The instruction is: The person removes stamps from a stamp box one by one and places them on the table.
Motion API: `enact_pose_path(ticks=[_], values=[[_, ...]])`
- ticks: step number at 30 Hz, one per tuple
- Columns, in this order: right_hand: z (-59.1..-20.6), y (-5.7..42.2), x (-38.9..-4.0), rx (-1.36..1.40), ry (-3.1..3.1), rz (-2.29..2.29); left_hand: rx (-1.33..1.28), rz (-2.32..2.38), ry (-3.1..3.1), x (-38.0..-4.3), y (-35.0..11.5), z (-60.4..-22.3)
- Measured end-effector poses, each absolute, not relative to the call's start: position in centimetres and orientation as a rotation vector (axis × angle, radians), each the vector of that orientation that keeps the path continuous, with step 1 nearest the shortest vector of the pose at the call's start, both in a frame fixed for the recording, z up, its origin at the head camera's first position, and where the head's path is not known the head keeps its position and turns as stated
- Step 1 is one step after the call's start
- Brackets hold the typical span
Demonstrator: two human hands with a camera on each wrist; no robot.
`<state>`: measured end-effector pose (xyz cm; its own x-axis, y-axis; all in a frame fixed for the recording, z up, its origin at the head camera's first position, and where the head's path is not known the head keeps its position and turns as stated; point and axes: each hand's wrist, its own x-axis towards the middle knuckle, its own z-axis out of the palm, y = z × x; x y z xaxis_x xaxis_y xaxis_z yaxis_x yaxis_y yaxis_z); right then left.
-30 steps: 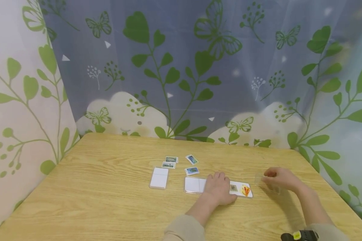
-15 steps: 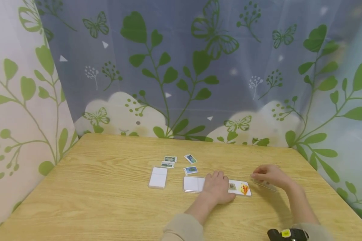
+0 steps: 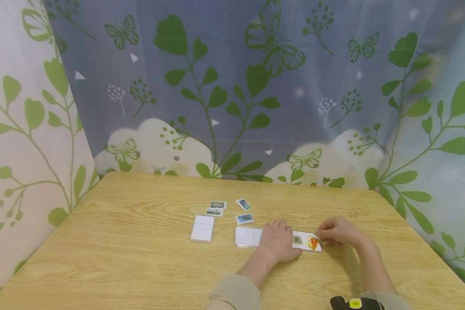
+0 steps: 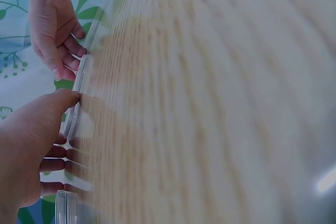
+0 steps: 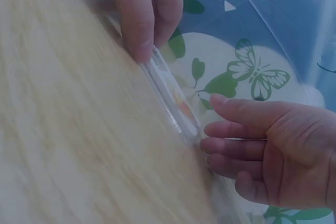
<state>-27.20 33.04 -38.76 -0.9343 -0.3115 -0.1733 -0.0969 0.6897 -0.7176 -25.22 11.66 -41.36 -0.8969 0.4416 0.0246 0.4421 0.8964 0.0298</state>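
A long flat clear plastic case (image 3: 245, 237) with white inside lies on the table. A small stamp (image 3: 297, 240) and an orange-red picture (image 3: 313, 243) show at its right end. My left hand (image 3: 277, 242) lies across its middle, covering that part, and grips it with the thumb (image 5: 140, 50) at the near edge and fingers over the far side. At the right end is my right hand (image 3: 340, 232), fingertips close to the edge, thumb apart from the loosely bent fingers. Beyond that end, a clear sheet-like piece (image 4: 102, 19) shows faintly under the right hand.
Left of the long case lies a shorter white, clear-edged case (image 3: 202, 229). Several stamps lie behind, among them a blue-green one (image 3: 244, 218) and a tilted one (image 3: 243, 203). A patterned curtain (image 3: 224, 86) closes off the back of the wooden table (image 3: 120, 258).
My right hand has moved left and down to the long case's right end. The clear piece seen at its fingers earlier is now mostly out of sight in the head view. The left hand has stayed.
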Motion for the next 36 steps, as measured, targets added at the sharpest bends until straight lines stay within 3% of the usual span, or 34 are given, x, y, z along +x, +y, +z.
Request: enact_pose_path(ticks=[36], values=[[-39.6,31.6,-25.8,-0.143,2.808,-0.916,-0.688,-0.073,-3.030,-25.0,11.7,-41.7]])
